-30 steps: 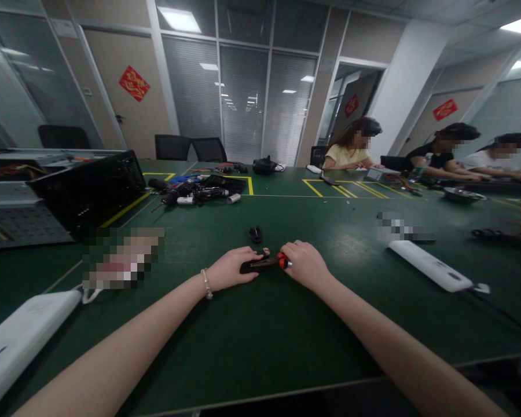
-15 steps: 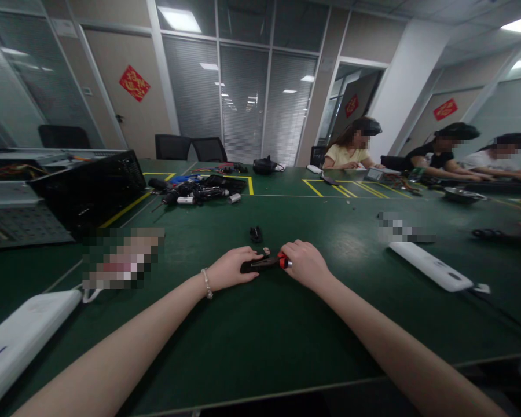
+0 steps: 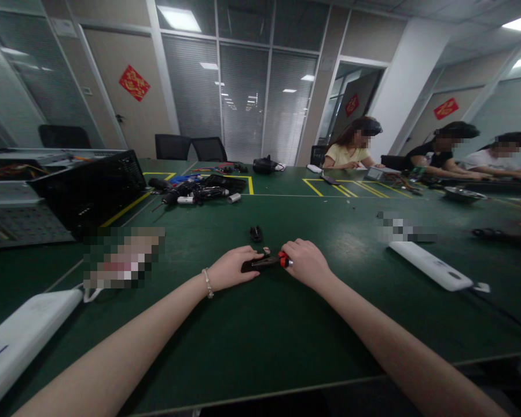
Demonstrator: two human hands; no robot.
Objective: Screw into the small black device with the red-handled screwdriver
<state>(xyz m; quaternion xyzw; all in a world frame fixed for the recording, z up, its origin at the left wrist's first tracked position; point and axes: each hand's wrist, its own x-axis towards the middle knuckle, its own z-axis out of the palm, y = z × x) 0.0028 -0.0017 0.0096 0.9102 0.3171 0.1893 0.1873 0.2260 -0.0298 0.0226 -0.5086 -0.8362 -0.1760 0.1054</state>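
In the middle of the green table point(image 3: 260, 341), my right hand point(image 3: 306, 260) is closed round the red handles of a pair of pliers point(image 3: 267, 262). The dark metal jaws point left. My left hand point(image 3: 232, 267) pinches a small flat black piece point(image 3: 247, 266) that meets the jaw end; its exact kind is hard to make out. A tiny pale bit point(image 3: 266, 251) shows just beyond the left fingertips. Slightly farther off lies a coiled black cable point(image 3: 256, 234).
An opened computer case point(image 3: 87, 191) stands at the left. White power banks point(image 3: 30, 341) point(image 3: 432, 266) lie on both sides. A heap of dark tools and parts point(image 3: 200, 188) is at the far left middle. Several people point(image 3: 351, 150) sit at the far right, and a metal dish point(image 3: 464, 194) lies near them.
Hardly anything differs. Both hands keep their hold, and the pliers and black piece have shifted only very slightly.
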